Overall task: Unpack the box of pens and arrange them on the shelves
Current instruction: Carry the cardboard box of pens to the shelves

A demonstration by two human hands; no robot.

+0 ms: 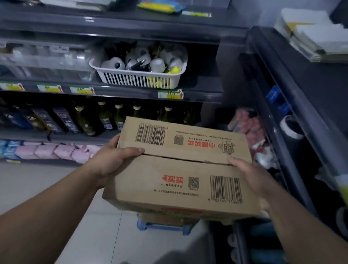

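A closed brown cardboard box (182, 169) with barcodes and red print on its two top flaps is held in the air in front of dark shelves. My left hand (113, 158) grips its left side, thumb lying over the top beside the flap seam. My right hand (252, 176) grips the right side, thumb on top at the seam. The flaps meet along a slightly gapped centre seam. No pens are visible.
Dark shelves (110, 92) ahead carry a white slotted basket (140, 76) of tape rolls, clear bins, bottles and pink packs lower down. A second shelf unit (294, 103) runs along the right. A blue stool (162, 226) stands on the pale tile floor beneath the box.
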